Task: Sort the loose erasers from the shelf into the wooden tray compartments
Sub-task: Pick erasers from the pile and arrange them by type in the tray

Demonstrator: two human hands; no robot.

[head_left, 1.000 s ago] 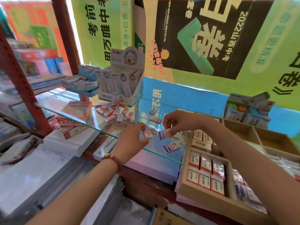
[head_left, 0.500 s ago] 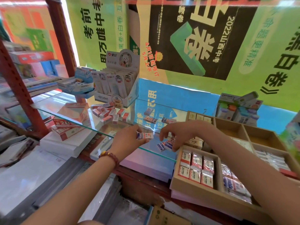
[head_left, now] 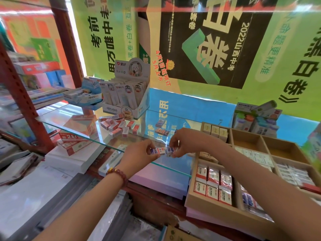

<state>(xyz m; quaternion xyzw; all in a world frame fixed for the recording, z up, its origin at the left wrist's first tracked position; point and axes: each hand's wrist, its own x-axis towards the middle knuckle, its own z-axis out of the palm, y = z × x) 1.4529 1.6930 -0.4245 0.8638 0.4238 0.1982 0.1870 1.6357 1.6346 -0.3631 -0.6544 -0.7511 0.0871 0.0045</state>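
Note:
My left hand point(head_left: 139, 153) pinches a blue, white and red eraser point(head_left: 159, 151) just above the front edge of the glass shelf point(head_left: 83, 136). My right hand point(head_left: 185, 142) pinches a second, blue-and-white eraser point(head_left: 171, 151) right beside it; the two erasers nearly touch. A heap of several red-and-white erasers point(head_left: 119, 126) lies farther back on the glass, and two more blue ones point(head_left: 160, 126) sit behind my hands. The wooden tray point(head_left: 213, 212) stands to the right, its front compartment filled with red-labelled erasers point(head_left: 212, 185).
A white display box of cartoon-printed packs point(head_left: 128, 98) and a blue box point(head_left: 83, 96) stand at the shelf's back. Red boxes and paper stacks point(head_left: 74, 143) lie under the glass at left. A red metal upright point(head_left: 19, 94) rises at the left. Green-topped bottles point(head_left: 257, 117) stand behind the tray.
Both hands have come together at the shelf's front edge, and my right hand now holds an eraser picked up from the glass. The view has drifted slightly left.

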